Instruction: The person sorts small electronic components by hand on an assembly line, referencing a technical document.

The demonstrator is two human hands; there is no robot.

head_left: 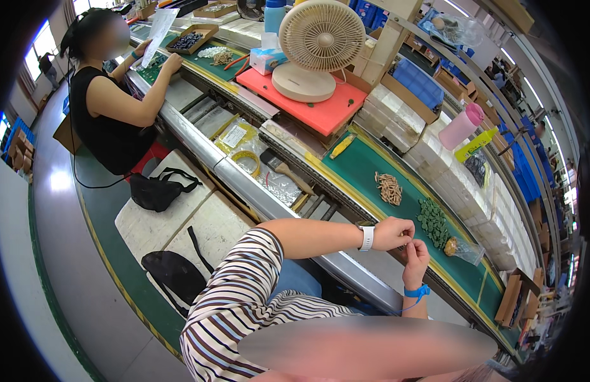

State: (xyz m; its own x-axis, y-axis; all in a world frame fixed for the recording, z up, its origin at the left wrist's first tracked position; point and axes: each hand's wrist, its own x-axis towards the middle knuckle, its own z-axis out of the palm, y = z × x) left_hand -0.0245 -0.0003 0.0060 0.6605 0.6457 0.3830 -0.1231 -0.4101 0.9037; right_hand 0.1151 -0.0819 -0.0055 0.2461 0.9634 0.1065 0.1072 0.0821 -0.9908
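Note:
Over the near edge of the work line, my left hand [393,234], with a white watch on its wrist, is closed in a pinch. Its fingertips meet those of my right hand [415,260], also pinched, with a blue strap round the wrist. Whatever sits between the fingers is too small to make out. Just beyond them on the green belt [355,158] lies a pile of small dark green pieces [433,219]. A heap of small tan pieces [388,188] is farther left. To the right of the green pile rests a clear plastic bag [467,250].
A beige fan [323,38] stands on a red board [295,95] above the line. Foam blocks [454,172] line the far side, bearing a pink bottle [461,127]. At far left a person [110,95] holds paper. Black bags [174,274] lie on white seats.

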